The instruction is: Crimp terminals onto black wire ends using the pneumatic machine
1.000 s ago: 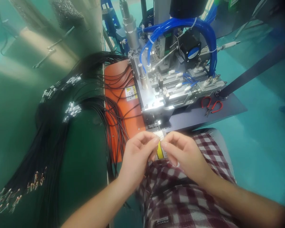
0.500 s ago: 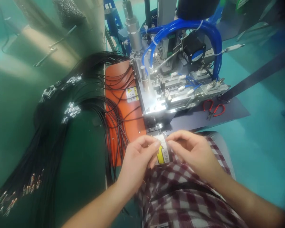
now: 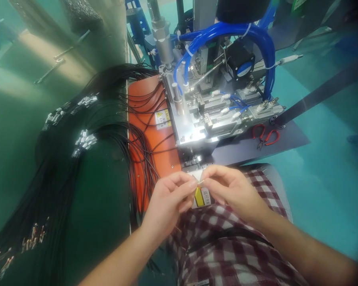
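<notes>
My left hand is closed in a pinch, thumb against forefinger. Facing it, my right hand pinches too, and the two sets of fingertips nearly meet. Between them shows a thin pale strand like a wire end; most of it is hidden by the fingers. Just beneath the fingertips is a white label plate with a yellow arrow, partly covered by my hands. Beyond it stands the metal fixture of a machine.
Black cables run over an orange plate into the machine. Their bundle lies on the green surface at left, with shiny connector ends. Blue air hoses arch above. Red-handled pliers rest on the grey plate at right.
My right fingertips have moved left to meet the left ones, closing the gap between them. The whole view has shifted slightly.
</notes>
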`<state>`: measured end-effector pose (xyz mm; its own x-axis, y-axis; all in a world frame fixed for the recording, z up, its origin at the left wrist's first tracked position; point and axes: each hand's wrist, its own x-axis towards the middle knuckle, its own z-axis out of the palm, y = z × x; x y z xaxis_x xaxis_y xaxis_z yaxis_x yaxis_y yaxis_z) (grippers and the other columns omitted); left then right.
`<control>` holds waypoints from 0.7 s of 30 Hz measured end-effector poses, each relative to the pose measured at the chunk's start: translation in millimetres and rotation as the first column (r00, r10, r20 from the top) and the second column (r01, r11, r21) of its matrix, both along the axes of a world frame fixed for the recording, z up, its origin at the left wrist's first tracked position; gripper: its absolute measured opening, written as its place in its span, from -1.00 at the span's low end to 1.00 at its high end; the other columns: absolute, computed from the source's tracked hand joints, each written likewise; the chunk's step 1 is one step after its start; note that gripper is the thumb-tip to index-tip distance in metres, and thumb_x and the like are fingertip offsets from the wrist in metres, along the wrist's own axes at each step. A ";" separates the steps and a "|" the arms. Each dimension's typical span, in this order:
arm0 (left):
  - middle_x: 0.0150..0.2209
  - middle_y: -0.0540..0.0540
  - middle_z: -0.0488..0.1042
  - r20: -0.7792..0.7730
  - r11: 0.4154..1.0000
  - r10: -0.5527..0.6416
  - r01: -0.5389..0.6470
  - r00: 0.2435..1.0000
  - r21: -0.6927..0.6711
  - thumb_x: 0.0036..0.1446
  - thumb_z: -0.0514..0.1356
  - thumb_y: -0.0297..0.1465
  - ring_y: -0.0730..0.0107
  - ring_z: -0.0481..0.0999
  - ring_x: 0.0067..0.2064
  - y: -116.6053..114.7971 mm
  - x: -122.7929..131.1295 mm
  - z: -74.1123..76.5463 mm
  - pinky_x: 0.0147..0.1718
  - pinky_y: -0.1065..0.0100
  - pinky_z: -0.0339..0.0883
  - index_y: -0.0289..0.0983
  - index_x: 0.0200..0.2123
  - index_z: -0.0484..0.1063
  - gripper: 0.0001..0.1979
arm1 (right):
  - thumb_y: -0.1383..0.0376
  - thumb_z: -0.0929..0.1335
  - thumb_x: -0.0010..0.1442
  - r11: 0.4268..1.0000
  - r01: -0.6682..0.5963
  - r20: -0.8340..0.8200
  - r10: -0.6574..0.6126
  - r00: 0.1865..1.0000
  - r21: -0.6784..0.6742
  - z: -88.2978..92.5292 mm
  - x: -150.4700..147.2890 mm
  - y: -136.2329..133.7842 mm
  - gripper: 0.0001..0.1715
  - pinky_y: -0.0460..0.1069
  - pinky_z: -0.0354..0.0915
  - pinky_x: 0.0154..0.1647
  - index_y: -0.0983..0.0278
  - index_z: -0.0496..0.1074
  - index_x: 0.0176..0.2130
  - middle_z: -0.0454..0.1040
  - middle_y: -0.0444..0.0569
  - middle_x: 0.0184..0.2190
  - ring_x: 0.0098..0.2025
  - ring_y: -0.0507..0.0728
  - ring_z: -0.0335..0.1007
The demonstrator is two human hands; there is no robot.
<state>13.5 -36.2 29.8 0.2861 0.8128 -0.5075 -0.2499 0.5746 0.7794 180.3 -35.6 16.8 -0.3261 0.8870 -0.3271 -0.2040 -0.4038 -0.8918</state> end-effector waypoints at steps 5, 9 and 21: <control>-0.65 0.09 0.21 0.018 0.999 -0.035 0.034 0.999 0.004 0.05 0.29 -0.32 0.69 0.05 -0.64 0.7 -2.3 0.3 -0.61 0.49 -0.16 -0.34 -0.51 0.39 -0.77 | 0.31 0.38 0.20 0.998 -0.006 -0.112 0.000 0.994 -0.059 -3.5 -2.2 0.1 -0.87 -0.17 -0.07 -0.67 0.30 0.42 -0.39 0.13 -0.34 -0.73 -0.69 -0.14 -0.08; -0.68 0.11 0.17 0.023 0.999 -0.042 0.042 0.999 0.017 0.03 0.31 -0.31 0.69 0.03 -0.64 -0.6 -2.1 0.5 -0.61 0.49 -0.17 -0.34 -0.52 0.39 -0.76 | 0.26 0.41 0.17 0.992 -0.023 -0.184 0.000 0.983 -0.121 -6.3 -2.2 -1.0 -0.81 -0.16 -0.11 -0.66 0.32 0.42 -0.42 0.17 -0.29 -0.66 -0.66 -0.15 -0.06; -0.68 0.11 0.18 0.047 0.998 -0.066 0.065 0.997 0.020 0.00 0.33 -0.32 0.69 0.03 -0.65 0.0 -1.7 2.3 -0.62 0.49 -0.18 -0.34 -0.51 0.40 -0.77 | 0.12 0.34 0.26 0.989 -0.051 -0.136 0.032 0.990 -0.137 -9.6 -5.2 -13.9 -0.68 -0.14 -0.16 -0.64 0.29 0.32 -0.41 0.11 -0.30 -0.66 -0.64 -0.11 -0.10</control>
